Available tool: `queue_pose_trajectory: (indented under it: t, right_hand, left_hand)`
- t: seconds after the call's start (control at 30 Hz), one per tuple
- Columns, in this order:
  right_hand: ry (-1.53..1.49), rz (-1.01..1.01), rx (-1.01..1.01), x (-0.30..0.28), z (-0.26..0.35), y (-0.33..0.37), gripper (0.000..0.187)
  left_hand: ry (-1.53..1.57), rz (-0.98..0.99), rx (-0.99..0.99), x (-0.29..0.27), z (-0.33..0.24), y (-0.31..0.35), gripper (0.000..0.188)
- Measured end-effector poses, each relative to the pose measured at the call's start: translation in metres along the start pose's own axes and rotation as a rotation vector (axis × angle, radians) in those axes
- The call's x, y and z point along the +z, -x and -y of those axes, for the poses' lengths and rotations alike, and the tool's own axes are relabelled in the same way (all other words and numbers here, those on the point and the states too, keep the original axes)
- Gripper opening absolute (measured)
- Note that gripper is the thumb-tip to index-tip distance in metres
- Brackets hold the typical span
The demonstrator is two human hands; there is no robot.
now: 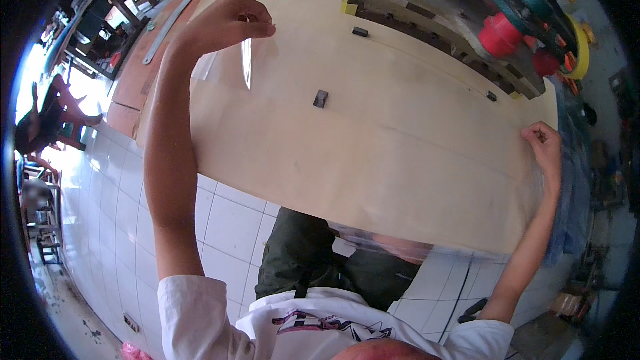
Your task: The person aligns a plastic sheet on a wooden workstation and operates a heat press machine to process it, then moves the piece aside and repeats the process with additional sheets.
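A thin clear plastic sheet (pixel 427 207) lies over the pale tan tabletop covering (pixel 287 140), showing mainly as faint creases and glare. My left hand (pixel 230 23) is raised over the far left part, its thumb and fingers pinched on the sheet. A bright, pointed streak of glare hangs just below those fingers. At the right edge, my right hand (pixel 543 147) is closed in a pinch on the sheet's side, where the film wrinkles. Between the hands sit small dark blocks: one near the middle (pixel 321 99), another farther back (pixel 360 31), and a third at the right (pixel 491 95).
Along the far right stands a heavy machine (pixel 453 33) with red knobs (pixel 500 35) and yellow handles. A long metal ruler (pixel 177 17) rests on the orange-brown surface at the far left. Bluish plastic (pixel 570 207) hangs past the right edge. White floor tiles (pixel 230 217) show below.
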State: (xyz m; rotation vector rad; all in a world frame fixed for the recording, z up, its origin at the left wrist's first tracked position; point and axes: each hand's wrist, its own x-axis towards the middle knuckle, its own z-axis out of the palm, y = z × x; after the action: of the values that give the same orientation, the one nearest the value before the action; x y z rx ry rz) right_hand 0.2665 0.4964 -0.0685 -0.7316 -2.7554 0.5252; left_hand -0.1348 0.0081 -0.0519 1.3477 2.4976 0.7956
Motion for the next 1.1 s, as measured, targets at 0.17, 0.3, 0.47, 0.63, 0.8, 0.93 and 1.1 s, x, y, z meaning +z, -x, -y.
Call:
queue_pose_trajectory:
  t: [0.17,0.3,0.47,0.63,0.8,0.93,1.1]
  right_hand:
    - [-0.035,-0.036,-0.061,0.013,0.019,-0.005,0.01]
    - [0.141,-0.084,-0.063,0.02,0.028,-0.01,0.011]
    - [0.102,-0.156,-0.103,0.025,0.048,-0.013,0.016]
    - [-0.105,-0.068,-0.051,0.015,0.028,-0.01,0.019]
    - [-0.34,0.02,-0.073,0.008,0.011,-0.008,0.028]
    - [-0.227,-0.028,-0.055,0.008,0.009,-0.008,0.031]
    - [0.135,-0.205,-0.194,0.004,0.03,-0.005,0.031]
  left_hand:
    - [-0.069,-0.08,-0.046,0.007,0.021,-0.012,0.025]
    - [-0.241,-0.124,-0.136,0.013,0.022,-0.021,0.03]
    - [-0.315,-0.181,-0.168,0.012,0.044,-0.022,0.033]
    - [-0.313,-0.173,-0.205,0.008,0.048,-0.021,0.031]
    - [-0.377,-0.243,-0.19,0.004,0.044,-0.017,0.027]
    - [-0.392,-0.261,-0.241,0.005,0.035,-0.016,0.024]
    - [-0.734,-0.44,-0.155,0.021,0.024,-0.011,0.024]
